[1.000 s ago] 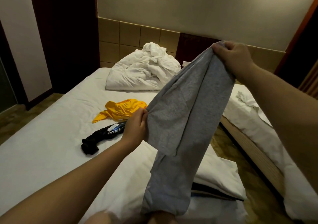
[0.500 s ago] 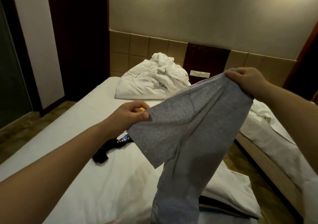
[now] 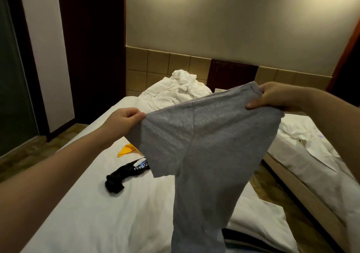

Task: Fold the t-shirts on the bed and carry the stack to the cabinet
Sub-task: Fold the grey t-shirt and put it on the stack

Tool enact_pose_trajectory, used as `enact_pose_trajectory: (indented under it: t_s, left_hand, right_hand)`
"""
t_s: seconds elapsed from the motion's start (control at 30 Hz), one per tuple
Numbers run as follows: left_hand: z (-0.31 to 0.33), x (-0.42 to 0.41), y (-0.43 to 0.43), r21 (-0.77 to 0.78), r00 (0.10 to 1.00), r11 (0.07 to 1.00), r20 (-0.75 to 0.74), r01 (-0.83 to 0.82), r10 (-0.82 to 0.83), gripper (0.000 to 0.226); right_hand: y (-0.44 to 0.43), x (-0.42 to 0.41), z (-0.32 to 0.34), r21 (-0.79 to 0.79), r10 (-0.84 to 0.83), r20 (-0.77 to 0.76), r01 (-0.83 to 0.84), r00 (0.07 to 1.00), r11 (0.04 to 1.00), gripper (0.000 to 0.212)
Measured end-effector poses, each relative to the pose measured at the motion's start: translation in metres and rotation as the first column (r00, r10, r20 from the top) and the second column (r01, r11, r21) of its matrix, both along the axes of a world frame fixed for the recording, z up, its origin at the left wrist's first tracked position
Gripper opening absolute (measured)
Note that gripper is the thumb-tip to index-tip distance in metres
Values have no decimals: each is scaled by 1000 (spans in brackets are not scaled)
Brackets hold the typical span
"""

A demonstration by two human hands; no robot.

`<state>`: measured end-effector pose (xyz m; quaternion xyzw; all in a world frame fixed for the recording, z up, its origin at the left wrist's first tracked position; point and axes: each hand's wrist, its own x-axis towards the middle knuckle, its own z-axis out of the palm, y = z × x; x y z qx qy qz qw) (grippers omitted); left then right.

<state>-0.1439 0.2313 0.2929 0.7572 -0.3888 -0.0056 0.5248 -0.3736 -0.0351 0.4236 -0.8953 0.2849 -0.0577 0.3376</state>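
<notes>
A grey t-shirt (image 3: 206,155) hangs in the air over the white bed (image 3: 81,210), stretched between both hands. My left hand (image 3: 124,119) pinches the edge of one sleeve at the left. My right hand (image 3: 272,97) grips the shirt's upper edge near the collar at the right. The shirt's body drops down toward the near edge of the bed. A yellow t-shirt (image 3: 126,149) lies on the bed, mostly hidden behind the grey one. A black t-shirt (image 3: 124,175) with white lettering lies crumpled beside it.
A heap of white bedding (image 3: 175,91) sits at the head of the bed. A pillow (image 3: 259,215) lies at the near right with a dark item under it. A second bed (image 3: 311,155) stands to the right across a narrow floor gap. Dark wall panels stand left.
Both hands have pulled apart and levelled out, spreading the grey shirt's shoulder and sleeve wider. The view has tilted up, showing more wall.
</notes>
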Motion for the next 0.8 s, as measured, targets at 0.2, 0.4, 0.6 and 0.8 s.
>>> enact_pose_trajectory:
  t_s: [0.2, 0.4, 0.6, 0.8]
  left_hand:
    - [39, 1, 1, -123, 926, 977, 318, -173, 204, 24]
    - [69, -5, 6, -146, 991, 989, 129, -7, 26, 17]
    - [124, -2, 29, -325, 972, 946, 222, 2, 74, 24]
    - [86, 12, 22, 111, 861, 952, 466, -284, 203, 17]
  right_hand:
    - [9, 4, 21, -135, 26, 90, -13, 996, 991, 16]
    - [15, 15, 12, -280, 70, 343, 31, 937, 959, 8]
    - [26, 23, 44, -365, 70, 665, 242, 744, 899, 30]
    - [19, 43, 13, -627, 166, 395, 132, 904, 768, 28]
